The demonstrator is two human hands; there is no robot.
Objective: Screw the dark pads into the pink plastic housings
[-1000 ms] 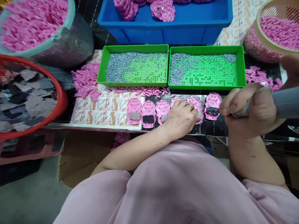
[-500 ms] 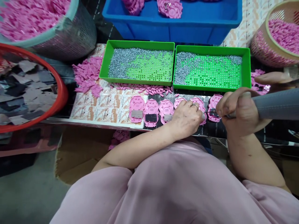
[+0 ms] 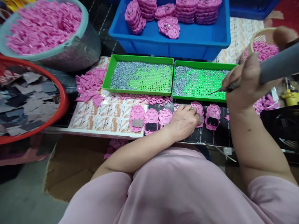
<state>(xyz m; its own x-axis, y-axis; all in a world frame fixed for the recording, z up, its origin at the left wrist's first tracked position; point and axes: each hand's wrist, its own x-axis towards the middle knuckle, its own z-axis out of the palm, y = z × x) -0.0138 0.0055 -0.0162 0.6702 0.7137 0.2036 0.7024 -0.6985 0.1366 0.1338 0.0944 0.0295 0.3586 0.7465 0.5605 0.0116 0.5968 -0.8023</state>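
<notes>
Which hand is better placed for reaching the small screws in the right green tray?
Probably the right hand: its grey screwdriver points its bit over that green tray of screws. The left hand lies over the row of pink casings.

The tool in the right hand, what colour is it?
The tool is mostly grey, best in the head view.

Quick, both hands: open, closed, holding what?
Left hand: over the pink casings; cannot tell whether it grips one.
Right hand: closed, holding the gray tool.
</notes>
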